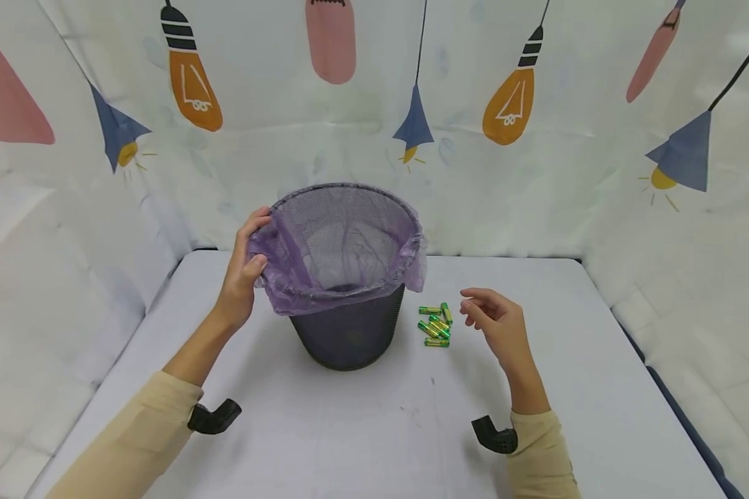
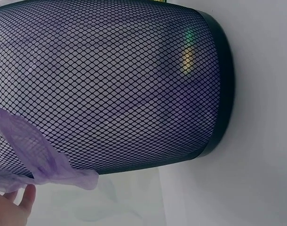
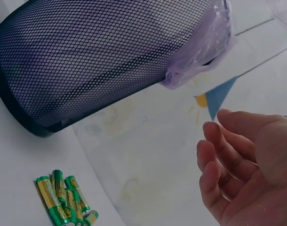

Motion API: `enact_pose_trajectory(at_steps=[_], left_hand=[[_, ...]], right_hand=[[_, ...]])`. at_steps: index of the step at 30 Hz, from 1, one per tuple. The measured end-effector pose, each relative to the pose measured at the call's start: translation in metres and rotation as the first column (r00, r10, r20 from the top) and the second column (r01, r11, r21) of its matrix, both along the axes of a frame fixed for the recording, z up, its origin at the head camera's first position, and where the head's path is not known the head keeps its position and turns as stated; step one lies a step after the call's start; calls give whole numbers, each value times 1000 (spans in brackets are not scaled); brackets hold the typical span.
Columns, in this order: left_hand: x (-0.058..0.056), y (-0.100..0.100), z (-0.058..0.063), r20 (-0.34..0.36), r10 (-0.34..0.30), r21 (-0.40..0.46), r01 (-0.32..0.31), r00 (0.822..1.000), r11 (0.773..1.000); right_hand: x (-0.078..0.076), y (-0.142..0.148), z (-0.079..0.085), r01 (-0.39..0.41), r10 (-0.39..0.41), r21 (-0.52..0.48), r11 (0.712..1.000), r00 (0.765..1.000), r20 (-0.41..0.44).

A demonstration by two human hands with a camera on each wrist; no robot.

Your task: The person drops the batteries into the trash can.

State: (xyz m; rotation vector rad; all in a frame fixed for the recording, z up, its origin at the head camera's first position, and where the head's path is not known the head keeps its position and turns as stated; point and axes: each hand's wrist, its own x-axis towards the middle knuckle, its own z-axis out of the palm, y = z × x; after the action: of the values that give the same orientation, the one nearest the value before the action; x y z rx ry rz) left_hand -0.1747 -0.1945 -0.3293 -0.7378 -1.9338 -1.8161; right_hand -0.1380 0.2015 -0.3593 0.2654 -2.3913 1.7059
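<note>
A black mesh wastebasket (image 1: 349,333) stands on the table, lined with a thin purple bag (image 1: 306,294) whose edge is folded out over the rim. At the left side of that rim my left hand (image 1: 243,267) grips the basket through the bag. The left wrist view shows only the fingertips (image 2: 27,200) by the hanging bag edge. My right hand (image 1: 496,322) is raised to the right of the basket, its fingers loosely bent with nothing in them. Several green and gold batteries (image 1: 437,326) lie in a small cluster between the basket and the right hand.
The white tabletop (image 1: 362,436) runs back to a fabric wall (image 1: 374,152) printed with lamps and bulbs. Similar fabric hangs along both sides. A black wrist device (image 1: 215,417) sits on the left sleeve, another (image 1: 494,436) on the right.
</note>
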Motion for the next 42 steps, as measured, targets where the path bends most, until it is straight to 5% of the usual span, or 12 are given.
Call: enact_pose_trajectory(at_steps=[10,21,37,42], left_hand=[[-1,-1,-3,16,-4,12,3,1000,1000],[-1,-1,-2,16,-1,6,1,1000,1000],[0,-1,-2,3,10,-6,-10,1000,1000],[-1,-1,-1,-2,6,-2,-6,1000,1000]], right_hand=[[-4,6,-5,12,-12,18,1000,1000,12],[-25,18,-46,6,-9,56,998,998,57],[-28,15,-53,4,-21,128,992,991,135],[-34,20,-67,-15,-11,153,988,986,163]])
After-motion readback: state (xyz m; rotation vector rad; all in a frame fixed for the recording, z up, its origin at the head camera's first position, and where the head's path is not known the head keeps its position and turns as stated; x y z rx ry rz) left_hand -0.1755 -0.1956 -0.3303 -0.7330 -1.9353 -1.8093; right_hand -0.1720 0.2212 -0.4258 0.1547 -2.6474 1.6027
